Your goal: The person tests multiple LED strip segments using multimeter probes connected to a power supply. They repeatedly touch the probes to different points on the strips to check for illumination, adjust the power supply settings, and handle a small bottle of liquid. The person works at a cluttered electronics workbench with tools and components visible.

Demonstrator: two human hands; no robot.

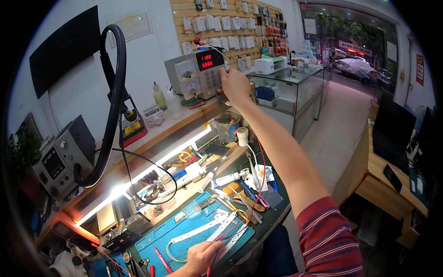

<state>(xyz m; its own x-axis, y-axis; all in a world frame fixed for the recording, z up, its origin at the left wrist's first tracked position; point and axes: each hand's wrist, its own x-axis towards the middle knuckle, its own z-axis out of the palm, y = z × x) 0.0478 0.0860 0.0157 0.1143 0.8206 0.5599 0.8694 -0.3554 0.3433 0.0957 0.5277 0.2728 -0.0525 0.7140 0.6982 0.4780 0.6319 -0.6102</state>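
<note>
My right hand (235, 85) reaches up to the shelf, its fingertips at the knob side of a bench power supply (204, 83) whose red digits are lit. Whether the fingers grip the knob cannot be seen. My left hand (206, 256) is low over the blue silicone work mat (155, 239), its fingers closed around dark test lead probes with red and black parts. Beside it, white LED strips (197, 232) joined by yellow and white wires lie on the mat. A red lead (263, 166) runs from near the supply down to the strips. A red pen (162, 259) lies left of my hand.
Tweezers, brushes and a glue tube (225, 180) crowd the mat's upper right. A lit lamp bar (138, 176) runs under the shelf. A thick black hose (119, 86) loops from the hot-air station (65, 159). An orange multimeter (74, 230) stands lower left; a glass counter (290, 86) is beyond.
</note>
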